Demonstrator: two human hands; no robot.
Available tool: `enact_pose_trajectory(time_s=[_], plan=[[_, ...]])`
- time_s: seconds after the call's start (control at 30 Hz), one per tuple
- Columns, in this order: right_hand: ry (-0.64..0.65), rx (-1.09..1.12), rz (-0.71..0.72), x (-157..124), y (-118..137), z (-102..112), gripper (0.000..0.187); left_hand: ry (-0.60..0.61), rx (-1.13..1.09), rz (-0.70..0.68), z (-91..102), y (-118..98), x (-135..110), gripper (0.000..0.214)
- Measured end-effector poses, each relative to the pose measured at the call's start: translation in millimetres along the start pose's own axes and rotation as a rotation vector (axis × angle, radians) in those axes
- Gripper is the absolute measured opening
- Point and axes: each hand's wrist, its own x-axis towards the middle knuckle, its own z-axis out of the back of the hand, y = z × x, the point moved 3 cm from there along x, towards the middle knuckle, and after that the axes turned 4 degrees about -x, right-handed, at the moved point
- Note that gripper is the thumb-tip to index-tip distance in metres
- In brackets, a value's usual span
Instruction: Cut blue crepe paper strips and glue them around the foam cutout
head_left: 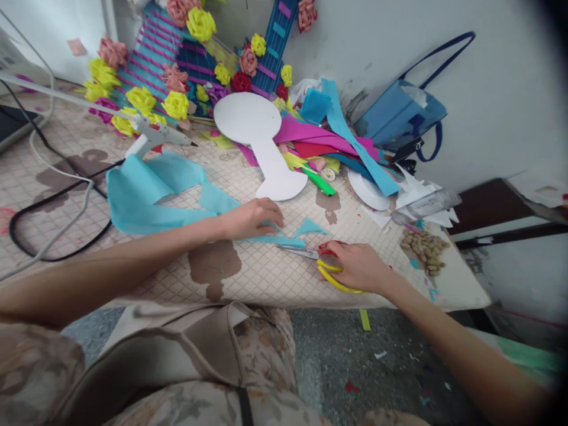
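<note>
My right hand [361, 267] grips scissors [331, 266] with one yellow and one red handle loop. Their blades point left, across the end of a narrow strip of light blue crepe paper [284, 241]. On that same paper rests my left hand [255, 219], fingers curled and closed over it. Behind my left forearm spreads the larger light blue sheet [151, 189], loosely folded. A small blue triangular scrap [310, 226] lies just beyond the scissor tips. Further back, a white cardboard cut-out [270, 145] with a round top lies flat.
A white hot glue gun [153, 133] with cables [57, 254] is at left. Paper flowers [142, 100] and striped panels stand behind. Coloured paper strips [328, 139] pile near a blue bag [399, 112]. At right are a clear plastic cup [428, 204] and peanuts [423, 251] near the table's edge.
</note>
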Motion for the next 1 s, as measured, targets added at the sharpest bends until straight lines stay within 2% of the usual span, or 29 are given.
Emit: enact_pose_trajectory(time_s=[0.13, 0.3, 0.47, 1.0], plan=[[-0.013, 0.008, -0.013, -1, 1, 1, 0.048, -0.016, 0.086, 0.225, 2.8, -4, -12, 0.017], [0.012, 0.024, -0.002, 0, 1, 3, 0.048, 0.038, 0.027, 0.313, -3.4, -4, -12, 0.009], [0.023, 0.029, 0.004, 1, -2, 7, 0.047, 0.047, -0.016, 0.328, -8.2, 0, -9, 0.004], [-0.030, 0.000, 0.037, 4, 1, 8, 0.044, 0.048, -0.016, 0.334, -9.9, -5, -8, 0.008]])
